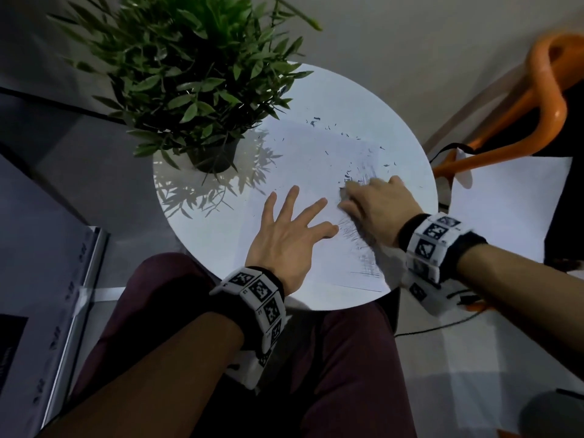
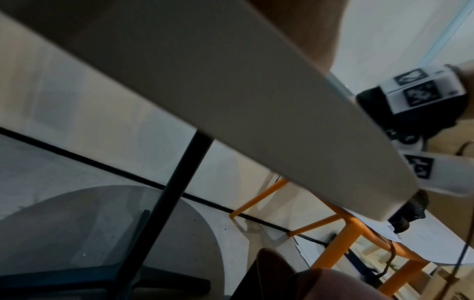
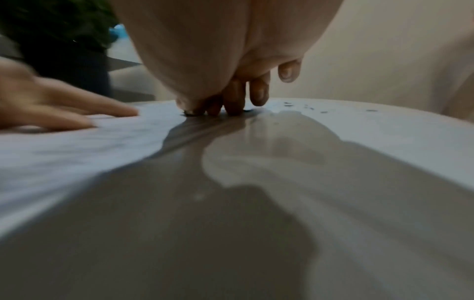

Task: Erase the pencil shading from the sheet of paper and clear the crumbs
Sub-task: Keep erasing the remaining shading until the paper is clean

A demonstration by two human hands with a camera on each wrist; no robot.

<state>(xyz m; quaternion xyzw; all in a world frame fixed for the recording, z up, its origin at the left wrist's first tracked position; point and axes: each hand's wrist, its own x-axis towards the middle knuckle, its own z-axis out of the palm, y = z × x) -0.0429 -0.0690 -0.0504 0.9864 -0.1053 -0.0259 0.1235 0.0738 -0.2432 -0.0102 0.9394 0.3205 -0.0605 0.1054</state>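
A white sheet of paper (image 1: 303, 159) lies on the round white table (image 1: 196, 235). Grey pencil shading (image 1: 366, 257) runs along the sheet's right side. Dark eraser crumbs (image 1: 316, 121) are scattered over its far part and show as specks (image 3: 320, 110) in the right wrist view. My left hand (image 1: 297, 213) presses flat on the paper with its fingers (image 3: 77, 113) spread. My right hand (image 1: 346, 194), blurred by motion, has its fingers (image 3: 231, 101) bunched down onto the shading and pinches a small eraser (image 1: 343, 193), mostly hidden.
A potted plant (image 1: 202, 90) stands at the table's far left, its pot (image 3: 69, 67) close behind my left hand. An orange chair (image 1: 505, 131) with white sheets (image 1: 505, 200) on it is to the right. My knees sit under the near table edge (image 2: 256, 101).
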